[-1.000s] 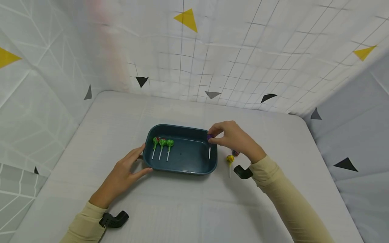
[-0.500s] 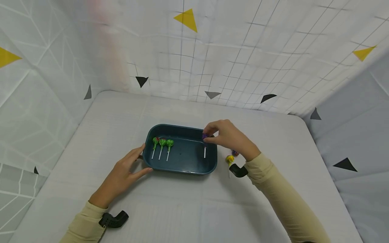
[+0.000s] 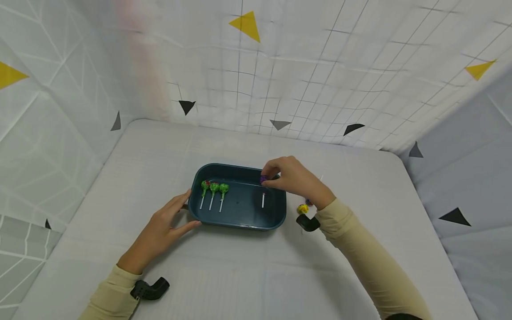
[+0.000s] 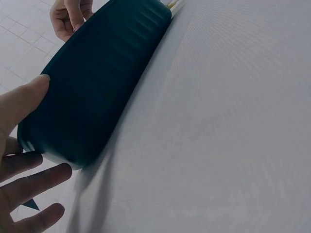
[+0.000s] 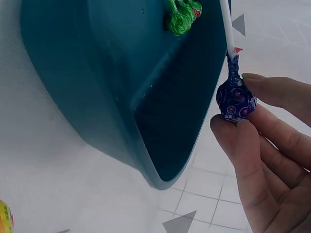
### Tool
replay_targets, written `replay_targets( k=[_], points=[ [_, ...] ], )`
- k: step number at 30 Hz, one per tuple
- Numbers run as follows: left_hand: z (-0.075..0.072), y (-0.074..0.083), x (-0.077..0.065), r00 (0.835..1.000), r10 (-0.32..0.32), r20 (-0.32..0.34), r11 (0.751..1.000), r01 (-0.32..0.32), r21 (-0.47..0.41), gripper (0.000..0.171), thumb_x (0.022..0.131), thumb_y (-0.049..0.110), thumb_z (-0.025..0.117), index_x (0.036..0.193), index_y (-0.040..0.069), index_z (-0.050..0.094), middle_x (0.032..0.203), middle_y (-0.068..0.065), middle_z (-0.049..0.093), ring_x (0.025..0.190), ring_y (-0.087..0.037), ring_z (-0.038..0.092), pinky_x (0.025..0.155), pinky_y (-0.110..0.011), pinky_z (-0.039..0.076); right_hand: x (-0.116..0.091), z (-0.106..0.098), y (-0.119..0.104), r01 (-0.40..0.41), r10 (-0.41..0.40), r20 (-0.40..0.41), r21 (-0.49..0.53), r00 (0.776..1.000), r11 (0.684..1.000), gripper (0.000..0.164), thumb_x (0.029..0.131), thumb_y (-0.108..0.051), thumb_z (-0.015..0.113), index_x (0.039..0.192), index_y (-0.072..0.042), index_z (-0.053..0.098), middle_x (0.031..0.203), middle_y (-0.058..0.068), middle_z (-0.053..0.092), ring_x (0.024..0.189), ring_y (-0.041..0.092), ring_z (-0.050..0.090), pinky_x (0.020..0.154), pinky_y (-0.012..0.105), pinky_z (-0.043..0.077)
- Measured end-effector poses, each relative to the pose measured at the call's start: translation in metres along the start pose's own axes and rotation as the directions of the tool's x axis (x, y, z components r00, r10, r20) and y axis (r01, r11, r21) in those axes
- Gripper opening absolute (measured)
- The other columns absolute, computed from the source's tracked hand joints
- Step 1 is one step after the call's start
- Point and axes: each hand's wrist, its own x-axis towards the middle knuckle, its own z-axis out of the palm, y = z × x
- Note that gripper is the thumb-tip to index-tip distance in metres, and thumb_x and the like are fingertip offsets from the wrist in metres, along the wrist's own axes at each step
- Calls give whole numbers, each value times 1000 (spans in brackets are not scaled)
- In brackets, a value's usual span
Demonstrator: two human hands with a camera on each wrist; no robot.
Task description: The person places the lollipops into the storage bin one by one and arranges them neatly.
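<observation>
The right hand [image 3: 295,177] pinches a purple lollipop [image 5: 236,99] over the tray's [image 3: 244,213] roomy right side; the left hand [image 3: 162,227], fingers spread, touches its left edge.

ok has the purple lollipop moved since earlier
Yes, leftward: in the head view the purple lollipop has shifted from the right end of the teal tray toward the three green lollipops.

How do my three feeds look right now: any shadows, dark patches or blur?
Head view: light fairly even, with a soft shadow on the white table beside the beige right sleeve; left wrist view: dim, the outer wall of the rounded teal plastic tray very dark; right wrist view: the round blue-purple wrapped lollipop fairly crisp, the tray's inner wall in shade.
</observation>
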Motion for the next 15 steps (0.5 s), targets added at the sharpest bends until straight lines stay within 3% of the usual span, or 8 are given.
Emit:
replay_targets(
  k=[15],
  points=[
    [0, 0, 0, 1000, 10, -6, 1000, -10, 4, 95, 83, 23, 88, 161, 8, 36, 155, -13, 52, 138, -33, 56, 106, -52, 53, 12, 7, -5, 29, -30, 24, 7, 999, 1000, 17, 91, -20, 81, 106, -12, 76, 102, 0, 80, 100, 17, 75, 87, 38, 63]
  ],
)
